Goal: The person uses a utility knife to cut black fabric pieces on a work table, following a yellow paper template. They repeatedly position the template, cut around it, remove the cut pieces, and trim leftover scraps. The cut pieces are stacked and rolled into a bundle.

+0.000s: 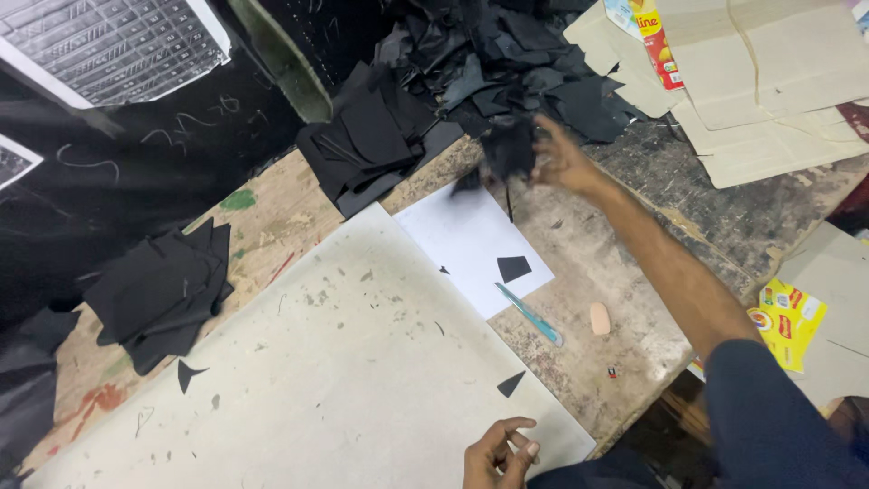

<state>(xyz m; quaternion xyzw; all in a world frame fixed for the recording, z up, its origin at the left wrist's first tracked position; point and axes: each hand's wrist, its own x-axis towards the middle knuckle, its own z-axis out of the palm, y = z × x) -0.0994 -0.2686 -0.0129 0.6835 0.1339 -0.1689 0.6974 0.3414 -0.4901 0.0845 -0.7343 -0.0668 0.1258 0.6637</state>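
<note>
Between the right hand's (563, 161) pinching fingers hangs a limp, light black scrap (509, 149), best gripped by its edge; left hand (498, 453) rests loosely curled, empty.

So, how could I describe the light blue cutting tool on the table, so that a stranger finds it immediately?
Start at the white paper sheet beyond the large grey board. The light blue knife lies slanted at the sheet's near right corner, partly on the wooden table. Unlike the short peach eraser beside it, it is long and thin.
</note>
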